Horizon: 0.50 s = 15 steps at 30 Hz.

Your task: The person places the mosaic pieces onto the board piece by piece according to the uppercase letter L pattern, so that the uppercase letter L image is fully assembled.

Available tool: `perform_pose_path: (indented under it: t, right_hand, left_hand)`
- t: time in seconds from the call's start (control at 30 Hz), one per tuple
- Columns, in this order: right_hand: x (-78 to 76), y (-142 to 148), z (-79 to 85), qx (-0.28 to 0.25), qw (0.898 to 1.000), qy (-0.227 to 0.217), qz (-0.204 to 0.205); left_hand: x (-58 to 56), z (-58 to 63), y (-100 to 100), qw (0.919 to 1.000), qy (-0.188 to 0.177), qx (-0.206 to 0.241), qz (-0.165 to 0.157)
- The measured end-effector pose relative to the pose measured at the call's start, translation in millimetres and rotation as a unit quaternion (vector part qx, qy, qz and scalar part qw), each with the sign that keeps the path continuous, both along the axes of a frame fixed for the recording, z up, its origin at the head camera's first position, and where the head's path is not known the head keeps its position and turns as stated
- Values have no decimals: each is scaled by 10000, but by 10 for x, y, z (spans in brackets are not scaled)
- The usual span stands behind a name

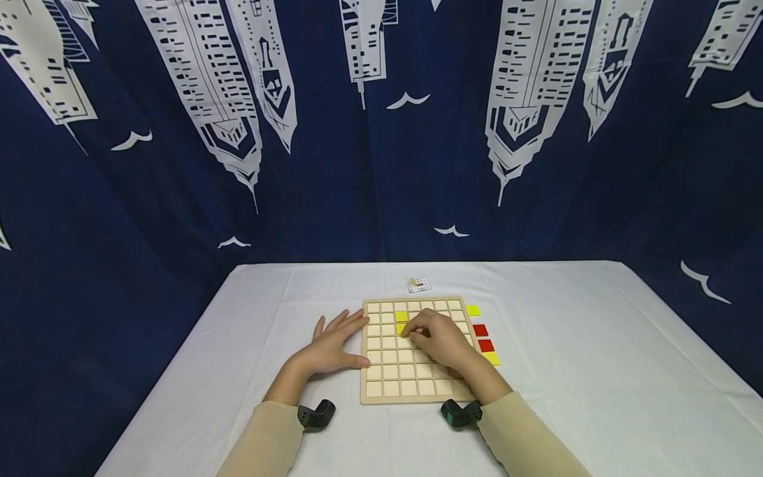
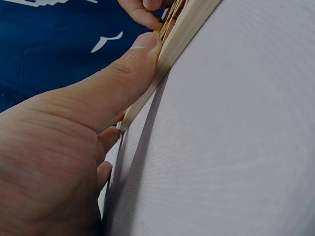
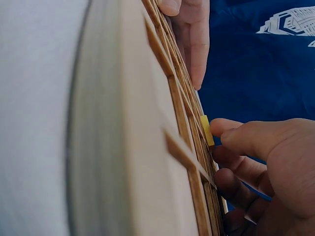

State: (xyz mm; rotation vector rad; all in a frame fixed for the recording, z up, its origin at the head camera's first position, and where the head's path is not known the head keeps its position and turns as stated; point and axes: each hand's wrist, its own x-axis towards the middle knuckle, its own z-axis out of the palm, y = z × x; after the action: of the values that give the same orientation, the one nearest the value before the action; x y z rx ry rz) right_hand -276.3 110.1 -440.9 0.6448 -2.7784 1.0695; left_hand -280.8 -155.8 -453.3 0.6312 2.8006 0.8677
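A square wooden grid board (image 1: 374, 389) lies on the table, divided into many small cells. My left hand (image 1: 330, 348) rests against its left edge, fingers spread and thumb on the rim. My right hand (image 1: 438, 338) reaches over the board and pinches a yellow square tile (image 1: 400, 329) at one cell. In the right wrist view this yellow tile (image 3: 206, 131) sits tilted above the grid, with thumb and fingertips right at its edge. Another yellow tile (image 1: 401, 317) lies in the cell just beyond it.
Along the board's right side lie two red tiles (image 1: 480, 330) and two yellow tiles (image 1: 473, 310). A small card with a coloured grid pattern (image 1: 418, 283) lies behind the board. A white cloth (image 1: 596, 344) covers the table, and a dark blue patterned curtain (image 1: 381, 165) hangs behind.
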Motion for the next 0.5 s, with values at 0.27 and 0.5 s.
perform_pose_path:
  t: [0.27, 0.5]
  right_hand:
    - [0, 11, -1, -3, 10000, 42, -18]
    - [-16, 44, 33, -218, 9996, -167, 56]
  left_hand:
    - [-2, 13, 10, 10000, 8, -24, -31]
    - [5, 14, 10, 10000, -10, -6, -7]
